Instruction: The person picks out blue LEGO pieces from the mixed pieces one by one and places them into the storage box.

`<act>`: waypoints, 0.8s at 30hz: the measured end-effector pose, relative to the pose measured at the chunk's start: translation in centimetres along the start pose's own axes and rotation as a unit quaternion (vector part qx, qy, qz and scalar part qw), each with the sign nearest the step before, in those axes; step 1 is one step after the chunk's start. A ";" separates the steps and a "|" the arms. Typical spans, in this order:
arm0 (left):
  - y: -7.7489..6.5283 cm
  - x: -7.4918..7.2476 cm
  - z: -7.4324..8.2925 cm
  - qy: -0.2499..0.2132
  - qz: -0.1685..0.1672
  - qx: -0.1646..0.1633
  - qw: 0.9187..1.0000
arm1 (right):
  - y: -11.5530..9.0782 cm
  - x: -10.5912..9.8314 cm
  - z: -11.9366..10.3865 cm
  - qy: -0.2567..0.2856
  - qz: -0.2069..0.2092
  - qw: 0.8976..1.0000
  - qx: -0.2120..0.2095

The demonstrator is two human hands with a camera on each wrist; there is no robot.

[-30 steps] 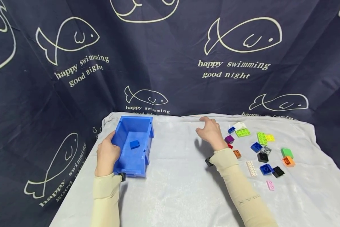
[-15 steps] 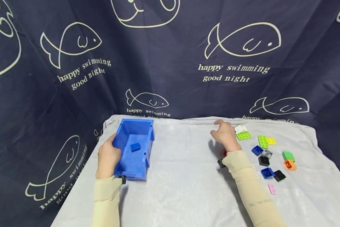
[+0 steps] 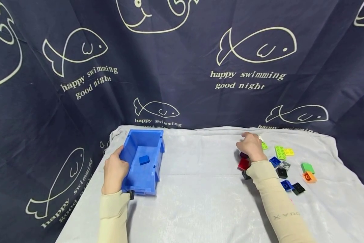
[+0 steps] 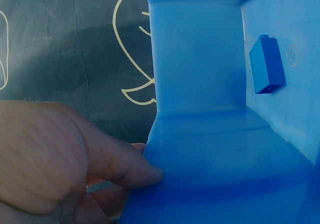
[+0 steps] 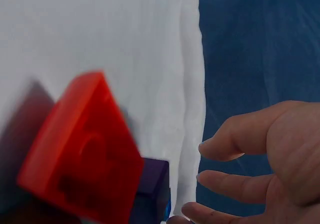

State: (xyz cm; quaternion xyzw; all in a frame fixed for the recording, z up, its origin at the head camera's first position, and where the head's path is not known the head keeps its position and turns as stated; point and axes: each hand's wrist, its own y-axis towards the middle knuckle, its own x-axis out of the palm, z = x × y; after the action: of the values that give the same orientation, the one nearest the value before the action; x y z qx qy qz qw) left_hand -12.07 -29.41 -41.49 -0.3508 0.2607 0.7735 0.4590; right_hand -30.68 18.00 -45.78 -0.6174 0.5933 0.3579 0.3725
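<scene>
My left hand grips the left wall of a blue plastic bin, thumb over the inner side in the left wrist view and fingers behind. One blue toy brick lies on the bin's floor. My right hand is over the far left part of the scattered bricks, its fingers apart with nothing between them in the right wrist view. By its wrist lies a red brick, with a dark purple brick just beyond. A small blue brick near the fingertips is mostly hidden.
Right of the hand lie lime green, yellow, blue, black, green and orange bricks. The right sleeve covers others. A white cloth covers the table; a dark fish-print curtain hangs behind.
My right hand has moved right, from bare cloth to over the bricks at the pile's left side. The left hand keeps its grip on the bin, which stays in place.
</scene>
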 end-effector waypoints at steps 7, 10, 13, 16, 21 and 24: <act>0.2 -0.1 0.2 0.001 -0.006 -0.007 1.000 | 0.4 0.0 1.0 -0.033 -0.012 0.999 0.001; 0.1 -0.1 0.2 -0.001 -0.008 -0.008 1.000 | 0.6 0.1 1.1 -0.042 -0.022 0.999 0.005; 0.1 -0.1 0.2 -0.003 -0.005 -0.007 1.000 | 0.8 0.2 1.2 -0.043 -0.025 0.999 0.007; 0.1 -0.1 0.1 -0.004 -0.004 -0.007 1.000 | 1.0 0.3 1.2 -0.038 -0.026 0.999 0.010; 0.0 0.0 0.0 -0.002 -0.002 -0.007 1.000 | 1.1 0.5 1.3 -0.029 -0.025 0.999 0.015; 0.0 0.0 -0.1 -0.001 0.004 -0.003 1.000 | 1.3 0.8 1.4 -0.033 -0.021 0.999 0.014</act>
State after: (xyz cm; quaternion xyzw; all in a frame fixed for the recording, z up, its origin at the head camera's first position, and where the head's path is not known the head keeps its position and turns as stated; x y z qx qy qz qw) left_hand -12.01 -29.47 -41.57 -0.3503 0.2589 0.7765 0.4553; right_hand -31.98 18.87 -47.16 -0.6120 0.5726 0.3617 0.4083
